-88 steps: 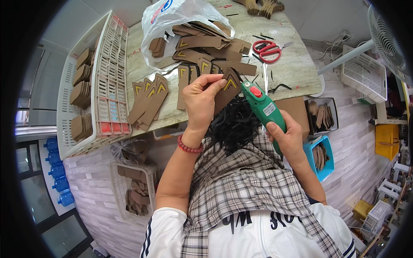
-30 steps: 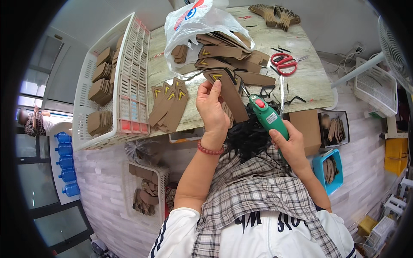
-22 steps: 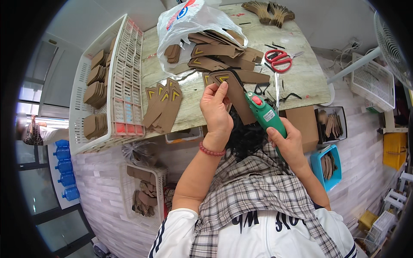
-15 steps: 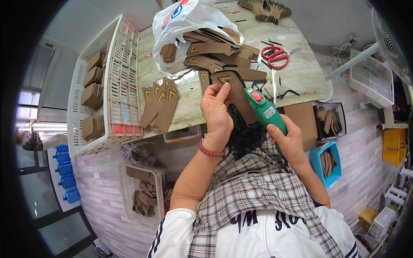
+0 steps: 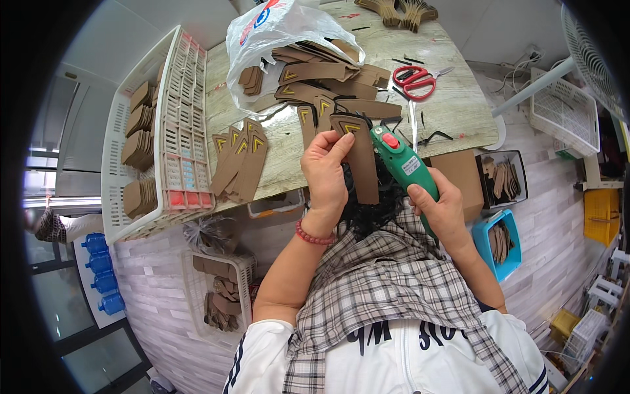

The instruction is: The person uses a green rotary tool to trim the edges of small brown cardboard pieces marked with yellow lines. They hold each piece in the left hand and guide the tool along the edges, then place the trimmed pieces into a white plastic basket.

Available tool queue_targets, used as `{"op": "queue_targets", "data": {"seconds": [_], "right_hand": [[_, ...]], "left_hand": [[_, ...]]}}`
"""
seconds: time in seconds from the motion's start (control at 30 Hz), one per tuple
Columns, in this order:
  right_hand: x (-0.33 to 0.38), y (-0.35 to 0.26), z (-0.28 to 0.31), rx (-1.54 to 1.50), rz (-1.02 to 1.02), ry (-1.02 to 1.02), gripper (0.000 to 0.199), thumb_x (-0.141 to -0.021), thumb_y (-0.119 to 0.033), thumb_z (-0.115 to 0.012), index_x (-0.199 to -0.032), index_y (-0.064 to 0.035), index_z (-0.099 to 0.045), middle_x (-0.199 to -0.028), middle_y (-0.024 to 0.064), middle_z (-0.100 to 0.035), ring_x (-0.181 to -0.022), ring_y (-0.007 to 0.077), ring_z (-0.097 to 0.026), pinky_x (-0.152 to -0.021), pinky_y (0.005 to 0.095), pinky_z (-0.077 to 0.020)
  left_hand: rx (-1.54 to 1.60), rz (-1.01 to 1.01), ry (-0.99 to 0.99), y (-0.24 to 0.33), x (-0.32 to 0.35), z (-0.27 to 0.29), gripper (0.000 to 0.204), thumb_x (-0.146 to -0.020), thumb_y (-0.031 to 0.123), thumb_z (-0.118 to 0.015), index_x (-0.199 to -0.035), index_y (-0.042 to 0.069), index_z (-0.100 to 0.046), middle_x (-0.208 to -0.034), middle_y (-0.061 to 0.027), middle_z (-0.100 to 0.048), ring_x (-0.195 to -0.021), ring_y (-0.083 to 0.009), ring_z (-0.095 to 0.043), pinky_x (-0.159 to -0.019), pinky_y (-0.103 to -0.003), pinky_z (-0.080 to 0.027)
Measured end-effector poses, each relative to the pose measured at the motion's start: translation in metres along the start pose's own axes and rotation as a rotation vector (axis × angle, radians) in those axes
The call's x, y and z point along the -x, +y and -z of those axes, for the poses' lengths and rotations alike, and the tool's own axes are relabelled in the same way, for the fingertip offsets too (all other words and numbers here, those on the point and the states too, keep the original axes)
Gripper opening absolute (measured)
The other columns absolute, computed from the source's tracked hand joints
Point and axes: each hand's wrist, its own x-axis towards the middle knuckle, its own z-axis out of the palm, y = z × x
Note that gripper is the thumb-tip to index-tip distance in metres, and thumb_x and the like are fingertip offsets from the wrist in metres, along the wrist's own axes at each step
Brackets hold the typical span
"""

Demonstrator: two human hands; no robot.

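Observation:
Near the table's front edge, my left hand (image 5: 328,164) pinches the upper left side of a brown strip (image 5: 364,167) with a yellow chevron and a dark edge. My right hand (image 5: 441,202) is wrapped round a green handheld electric cutter (image 5: 410,167) with a red button. The cutter's head lies close beside the strip's right edge; whether it touches is unclear. Black scraps (image 5: 367,213) lie heaped in my lap beneath the strip. More brown strips (image 5: 246,161) with chevrons are spread to the left, and a pile of strips (image 5: 315,72) lies partly in a white plastic bag (image 5: 292,26).
Red-handled scissors (image 5: 415,83) and black offcuts lie at the table's right. A white crate (image 5: 172,131) of stacked brown pieces stands at the left. Below are another white crate (image 5: 249,272), a blue bin (image 5: 481,246) and a cardboard box (image 5: 456,177). A fan (image 5: 587,49) stands at the right.
The strip in my left hand has turned to hang more upright, and a gap shows between its upper edge and the cutter's head. Both hands keep their hold.

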Motion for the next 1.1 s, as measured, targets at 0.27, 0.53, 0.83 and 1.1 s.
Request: {"op": "queue_targets", "data": {"seconds": [0.27, 0.53, 0.83, 1.1], "right_hand": [[0.001, 0.002, 0.003, 0.037, 0.016, -0.029, 0.042, -0.086, -0.032, -0.071, -0.111, 0.0007, -0.061, -0.074, 0.0008, -0.058, -0.067, 0.0070, -0.051, -0.060, 0.0234, -0.0432], [0.003, 0.002, 0.003, 0.048, 0.020, -0.047, 0.042, -0.085, -0.032, -0.072, -0.110, 0.0001, -0.061, -0.076, 0.0027, -0.061, -0.068, 0.0079, -0.054, -0.061, 0.0245, -0.0445], [0.001, 0.002, 0.003, 0.031, 0.030, -0.042, 0.042, -0.085, -0.032, -0.072, -0.109, 0.0006, -0.061, -0.075, 0.0026, -0.060, -0.067, 0.0076, -0.053, -0.061, 0.0242, -0.0444], [0.001, -0.001, 0.005, 0.035, 0.013, -0.042, 0.042, -0.085, -0.032, -0.072, -0.109, 0.0009, -0.061, -0.075, 0.0027, -0.061, -0.067, 0.0079, -0.054, -0.061, 0.0244, -0.0452]], "left_hand": [[-0.138, -0.122, -0.004, 0.013, -0.003, 0.002, 0.014, -0.089, 0.002, -0.062, -0.101, -0.005, -0.065, -0.089, -0.0042, -0.068, -0.074, -0.0065, -0.060, -0.068, -0.020, -0.049], [-0.302, -0.196, -0.052, 0.017, -0.009, 0.013, 0.016, -0.089, 0.001, -0.061, -0.104, -0.005, -0.067, -0.092, -0.0056, -0.069, -0.079, -0.0079, -0.062, -0.072, -0.021, -0.050], [-0.487, -0.198, -0.157, 0.017, -0.006, 0.017, 0.015, -0.086, 0.000, -0.063, -0.098, -0.007, -0.068, -0.081, -0.0014, -0.062, -0.074, -0.0060, -0.052, -0.066, -0.020, -0.042], [-0.683, -0.259, -0.255, 0.029, -0.007, 0.018, 0.014, -0.086, 0.002, -0.064, -0.097, -0.005, -0.068, -0.077, -0.0036, -0.060, -0.071, -0.0089, -0.053, -0.064, -0.022, -0.042]]}}
